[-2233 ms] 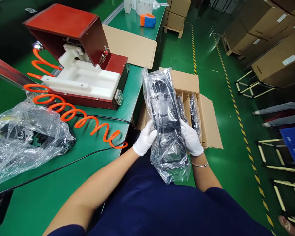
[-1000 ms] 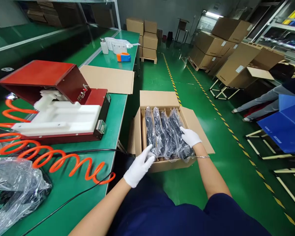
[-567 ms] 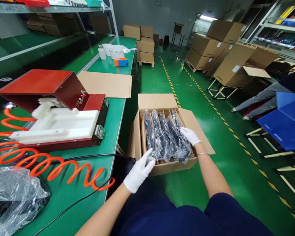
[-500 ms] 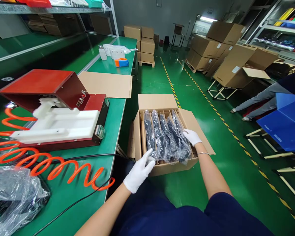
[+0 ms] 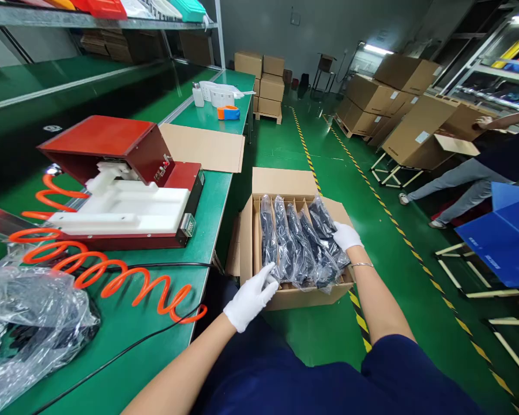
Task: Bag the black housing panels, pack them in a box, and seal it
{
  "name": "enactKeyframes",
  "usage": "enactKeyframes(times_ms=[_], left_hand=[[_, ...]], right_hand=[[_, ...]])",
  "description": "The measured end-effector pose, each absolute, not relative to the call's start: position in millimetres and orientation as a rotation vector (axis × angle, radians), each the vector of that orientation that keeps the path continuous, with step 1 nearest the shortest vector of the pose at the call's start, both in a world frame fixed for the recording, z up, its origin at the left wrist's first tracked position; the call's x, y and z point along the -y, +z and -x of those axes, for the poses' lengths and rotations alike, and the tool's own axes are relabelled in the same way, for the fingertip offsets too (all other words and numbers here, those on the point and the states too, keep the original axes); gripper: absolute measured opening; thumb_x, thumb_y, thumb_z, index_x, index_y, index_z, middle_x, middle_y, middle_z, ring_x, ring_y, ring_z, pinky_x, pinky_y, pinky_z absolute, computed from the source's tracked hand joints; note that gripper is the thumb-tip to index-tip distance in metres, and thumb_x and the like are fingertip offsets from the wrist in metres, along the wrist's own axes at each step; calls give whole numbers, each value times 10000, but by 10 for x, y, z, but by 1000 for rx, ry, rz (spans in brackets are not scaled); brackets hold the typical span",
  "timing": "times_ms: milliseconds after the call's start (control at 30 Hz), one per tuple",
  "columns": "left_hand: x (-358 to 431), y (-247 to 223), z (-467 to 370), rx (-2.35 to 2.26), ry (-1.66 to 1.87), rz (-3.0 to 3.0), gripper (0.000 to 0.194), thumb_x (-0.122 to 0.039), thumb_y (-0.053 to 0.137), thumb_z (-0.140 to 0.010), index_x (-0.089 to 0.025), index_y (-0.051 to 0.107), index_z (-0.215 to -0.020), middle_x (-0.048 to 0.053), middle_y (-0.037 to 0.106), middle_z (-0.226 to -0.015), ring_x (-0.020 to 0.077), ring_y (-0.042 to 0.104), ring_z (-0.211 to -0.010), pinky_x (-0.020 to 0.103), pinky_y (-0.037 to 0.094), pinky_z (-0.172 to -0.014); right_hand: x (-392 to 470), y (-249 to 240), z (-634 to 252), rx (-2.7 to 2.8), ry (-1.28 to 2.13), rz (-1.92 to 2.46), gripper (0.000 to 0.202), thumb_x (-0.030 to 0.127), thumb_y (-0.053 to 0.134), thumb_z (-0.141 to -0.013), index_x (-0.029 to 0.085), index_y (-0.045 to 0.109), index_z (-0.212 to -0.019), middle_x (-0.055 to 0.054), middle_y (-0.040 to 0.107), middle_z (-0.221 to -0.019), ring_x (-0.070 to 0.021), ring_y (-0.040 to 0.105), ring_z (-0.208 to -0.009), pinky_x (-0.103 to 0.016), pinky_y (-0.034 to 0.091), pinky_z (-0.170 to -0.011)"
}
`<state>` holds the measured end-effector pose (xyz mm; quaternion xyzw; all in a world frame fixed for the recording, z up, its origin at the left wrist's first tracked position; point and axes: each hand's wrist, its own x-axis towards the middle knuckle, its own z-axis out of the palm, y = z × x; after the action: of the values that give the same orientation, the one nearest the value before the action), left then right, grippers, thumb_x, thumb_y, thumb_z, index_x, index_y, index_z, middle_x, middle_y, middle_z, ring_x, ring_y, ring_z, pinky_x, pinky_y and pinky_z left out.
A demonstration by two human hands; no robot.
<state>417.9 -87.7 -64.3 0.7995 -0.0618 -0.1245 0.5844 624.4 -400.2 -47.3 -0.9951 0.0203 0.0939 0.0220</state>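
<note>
An open cardboard box (image 5: 303,301) stands low in front of me, beside the bench. Several black parts in clear plastic bags (image 5: 285,239) lie in it side by side, with cardboard dividers between them. My right hand (image 5: 346,236), in a white glove, is closed on the rightmost bagged black part (image 5: 322,216), which sits tilted across the right side; some of its fingers are hidden. At the box's near left corner is my white-gloved left hand (image 5: 251,297). Its fingers curl over the edge, close to the lower end of the leftmost bag.
On the green bench (image 5: 155,305) stand a red machine (image 5: 116,138) with a white fixture, an orange coiled hose (image 5: 149,288) and plastic bags (image 5: 34,323). An orange-and-blue tape dispenser (image 5: 228,113) lies farther back. Right: a blue box (image 5: 501,242), cartons (image 5: 372,95) and another person (image 5: 467,178).
The rightmost bagged part has shifted and tilted toward the right under my right hand. My left hand stays at the box's corner. The view has swung slightly left, and the other person's arm now shows.
</note>
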Motion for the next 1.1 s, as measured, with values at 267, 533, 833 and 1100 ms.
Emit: enactKeyframes(times_ms=[267,533,833,1100], left_hand=[[859,-620,-4182,150,-203,-1797,575,-437,485,-941,-169,434,-1448,54,674,-985,187,619,-837,393,532,-863],[800,-627,-4110,158,253,-1636,802,-607,493,-919,-157,271,-1544,179,604,-1314,241,636,-1038,447,507,-965],[778,-501,-4131,184,379,-1546,664,-587,471,-942,-163,429,-1451,146,623,-1344,303,587,-1251,459,458,-1080],[744,-528,-4126,114,529,-1598,657,-582,440,-952,-165,427,-1459,149,609,-1353,297,552,-1288,480,435,-1108]], right_hand=[[4034,339,-5719,97,-615,2485,534,277,536,-851,145,595,-1365,-114,662,-1298,-280,619,-1194,-426,465,-1072],[2995,-177,-4954,496,-245,1986,418,319,672,-837,212,693,-1241,-60,712,-1212,-252,698,-1082,-435,540,-1040],[2730,-342,-4752,522,-237,1915,383,277,699,-812,205,719,-1188,-69,734,-1155,-255,717,-1035,-421,589,-977],[2614,-404,-4702,479,-151,1828,424,260,688,-830,207,688,-1250,-77,697,-1233,-261,687,-1115,-457,536,-1053]])
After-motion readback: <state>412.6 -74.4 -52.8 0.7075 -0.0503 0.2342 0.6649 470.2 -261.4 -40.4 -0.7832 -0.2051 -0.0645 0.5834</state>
